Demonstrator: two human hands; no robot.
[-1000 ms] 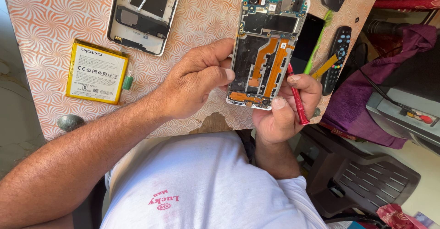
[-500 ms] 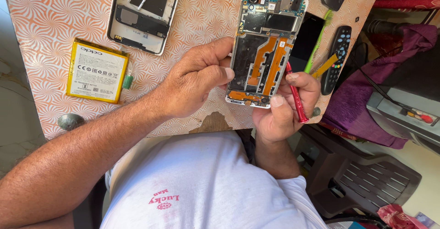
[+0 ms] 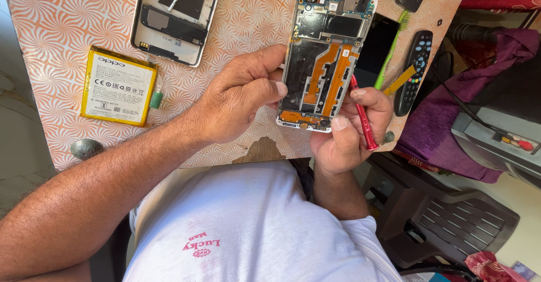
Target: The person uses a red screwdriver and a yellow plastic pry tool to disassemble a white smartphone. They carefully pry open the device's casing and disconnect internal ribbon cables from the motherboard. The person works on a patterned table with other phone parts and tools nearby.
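Gripping an opened phone frame (image 3: 327, 56) above the table (image 3: 56, 11), left hand (image 3: 236, 98) fingers pinch its edge; right hand (image 3: 346, 132) fingers clasp its bottom plus a red screwdriver (image 3: 363, 115). Orange ribbon cables (image 3: 329, 79) lie inside.

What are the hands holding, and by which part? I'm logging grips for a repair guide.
Both hold the opened phone: left hand on its left edge, right hand at its bottom corner, also gripping a red tool mid-shaft.

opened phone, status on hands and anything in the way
Left hand grips opened phone edge. Right hand supports it, holding red tool. Nothing in the way.
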